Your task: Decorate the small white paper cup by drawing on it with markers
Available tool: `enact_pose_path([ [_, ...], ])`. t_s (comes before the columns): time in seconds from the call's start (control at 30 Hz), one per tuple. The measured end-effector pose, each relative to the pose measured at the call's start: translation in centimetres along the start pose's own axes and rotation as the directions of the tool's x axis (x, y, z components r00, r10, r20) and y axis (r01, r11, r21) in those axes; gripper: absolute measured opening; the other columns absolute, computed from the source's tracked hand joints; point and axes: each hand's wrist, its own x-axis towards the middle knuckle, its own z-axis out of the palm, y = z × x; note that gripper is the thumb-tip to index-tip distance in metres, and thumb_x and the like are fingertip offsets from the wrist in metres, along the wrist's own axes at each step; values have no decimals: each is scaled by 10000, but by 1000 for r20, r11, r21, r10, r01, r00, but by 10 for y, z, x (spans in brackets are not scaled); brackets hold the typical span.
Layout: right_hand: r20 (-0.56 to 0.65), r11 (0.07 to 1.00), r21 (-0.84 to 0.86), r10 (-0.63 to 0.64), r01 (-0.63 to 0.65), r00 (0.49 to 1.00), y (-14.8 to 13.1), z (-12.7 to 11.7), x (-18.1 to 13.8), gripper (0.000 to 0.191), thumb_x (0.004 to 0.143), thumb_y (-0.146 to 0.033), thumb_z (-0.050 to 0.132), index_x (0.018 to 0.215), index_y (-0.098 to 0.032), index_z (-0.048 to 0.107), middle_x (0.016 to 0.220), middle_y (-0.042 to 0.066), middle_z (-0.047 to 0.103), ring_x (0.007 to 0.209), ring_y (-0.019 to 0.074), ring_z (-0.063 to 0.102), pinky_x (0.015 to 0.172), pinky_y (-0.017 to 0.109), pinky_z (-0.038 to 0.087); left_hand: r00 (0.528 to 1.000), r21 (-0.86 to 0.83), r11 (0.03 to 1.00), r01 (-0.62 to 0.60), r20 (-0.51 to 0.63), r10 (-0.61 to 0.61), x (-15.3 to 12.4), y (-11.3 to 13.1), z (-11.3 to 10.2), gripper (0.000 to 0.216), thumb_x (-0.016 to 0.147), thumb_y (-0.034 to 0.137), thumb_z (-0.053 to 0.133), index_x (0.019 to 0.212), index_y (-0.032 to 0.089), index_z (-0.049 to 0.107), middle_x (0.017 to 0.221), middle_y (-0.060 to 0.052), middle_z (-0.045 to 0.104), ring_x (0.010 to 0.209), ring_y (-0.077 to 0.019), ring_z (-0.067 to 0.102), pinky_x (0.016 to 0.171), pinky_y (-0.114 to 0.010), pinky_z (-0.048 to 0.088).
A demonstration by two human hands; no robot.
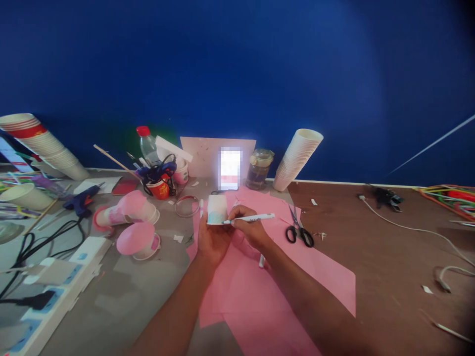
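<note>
My left hand [212, 241] is closed round a small white paper cup [217, 208], holding it on its side above the pink paper sheets [260, 291]. In my right hand [249, 228] I pinch a white marker pen [252, 218] whose tip touches the cup's lower edge, where there is a bluish mark. Black-handled scissors [298, 229] lie on the pink paper just right of my right hand.
Two pink-covered cups [129, 222] lie at the left, near a blue glue gun [82, 200] and a white power strip [55, 291]. Stacks of paper cups [297, 158] lean on the blue wall. A lit phone [230, 168], a jar [260, 169] and a bottle [147, 146] stand behind. Cables [415, 228] cross the brown table at right.
</note>
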Motion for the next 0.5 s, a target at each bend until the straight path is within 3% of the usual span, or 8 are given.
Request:
enact_pose_path([
  [0.17, -93, 998, 60, 20, -14, 995, -1, 0, 0, 39, 629, -202, 615, 662, -213, 595, 586, -40, 602, 530, 141, 577, 516, 272, 479, 1000, 19, 1000, 11, 20, -11, -1, 0, 1, 366, 840, 479, 589, 924, 137, 690, 809, -90, 706, 751, -207, 663, 740, -348, 540],
  [0.3, 7, 999, 29, 18, -19, 1000, -1, -1, 0, 42, 611, -185, 626, 642, -203, 604, 596, -37, 605, 549, 136, 582, 545, 274, 483, 1000, 11, 1000, 3, 15, -3, -1, -1, 1, 352, 838, 465, 595, 949, 144, 688, 807, -79, 705, 723, -191, 654, 717, -332, 539],
  [0.43, -76, 997, 67, 35, -30, 996, 0, -1, 1, 35, 630, -197, 599, 661, -209, 588, 572, -41, 597, 512, 140, 576, 513, 276, 472, 1000, 19, 1000, 17, 14, -17, 0, -1, 0, 379, 844, 484, 579, 944, 135, 688, 806, -92, 706, 738, -208, 658, 735, -357, 545],
  [0.5, -37, 998, 46, 32, -30, 999, 0, -1, 1, 39, 616, -185, 606, 645, -205, 591, 580, -37, 597, 523, 138, 573, 509, 267, 463, 1000, 15, 1000, 10, 11, -10, 0, 0, 0, 364, 851, 472, 576, 942, 137, 686, 811, -86, 708, 736, -204, 658, 726, -351, 546],
])
